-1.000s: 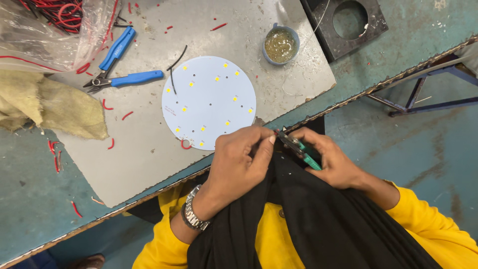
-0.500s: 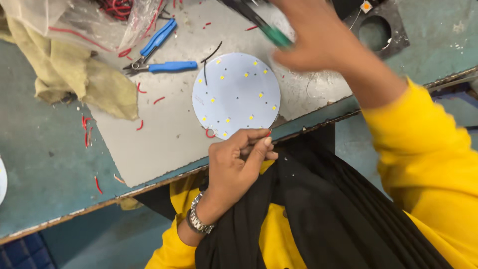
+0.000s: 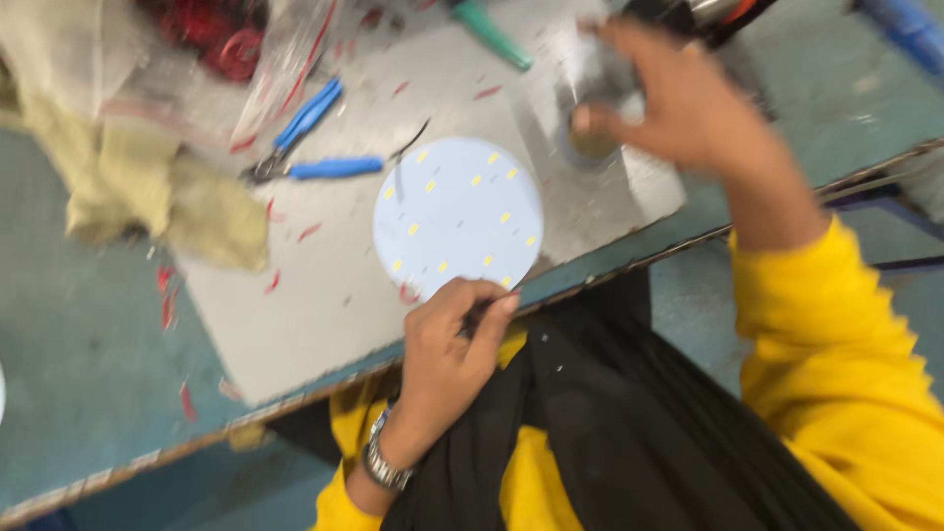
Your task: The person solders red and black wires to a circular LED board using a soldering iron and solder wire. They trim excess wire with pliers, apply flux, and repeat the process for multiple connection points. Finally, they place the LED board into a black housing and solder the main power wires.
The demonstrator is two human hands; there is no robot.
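A round white board (image 3: 457, 214) dotted with small yellow chips lies on a grey sheet (image 3: 324, 295) near the bench's front edge. My left hand (image 3: 447, 344), with a metal watch on its wrist, sits just below the board. Its fingers are pinched on a thin dark wire end (image 3: 477, 315). My right hand (image 3: 678, 93), in a yellow sleeve, reaches out over a small round tin (image 3: 590, 138), with the thumb by the tin's rim. A green-handled tool (image 3: 489, 32) shows to the left of that hand. Blur hides whether the hand holds it.
Blue-handled pliers (image 3: 315, 143) lie left of the board, beside a yellowish rag (image 3: 147, 187) and a clear bag of red wire (image 3: 221, 39). Red wire scraps litter the teal bench (image 3: 79, 354). A black cloth covers my lap.
My right hand rose from my lap and swung out over the bench to the tin with the green tool. My left hand stayed at the board's edge. The view shifted and blurred.
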